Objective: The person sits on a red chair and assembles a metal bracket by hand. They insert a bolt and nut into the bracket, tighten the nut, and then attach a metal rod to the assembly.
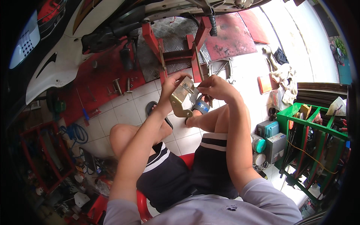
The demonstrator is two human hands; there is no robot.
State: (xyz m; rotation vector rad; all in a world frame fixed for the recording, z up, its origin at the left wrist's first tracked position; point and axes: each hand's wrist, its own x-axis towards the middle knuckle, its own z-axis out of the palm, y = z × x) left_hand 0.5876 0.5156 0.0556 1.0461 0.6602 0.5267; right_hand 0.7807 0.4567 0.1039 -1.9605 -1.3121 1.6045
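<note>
This is a small motorbike repair workshop, open to the street. A white scooter body (pixel 63 63) stands on a red steel lift ramp (pixel 108 75) with checker-plate (pixel 172 37), bolts (pixel 122 86) lying loose on it. A green tool rack (pixel 315 138) crammed with hand tools sits on the white tiled floor (pixel 127 108), beside rags (pixel 285 78), tins (pixel 258 144) and a coiled blue hose (pixel 75 133).

Brass-coloured bent metal bracket (pixel 181 98), tilted, held above knees.
</note>
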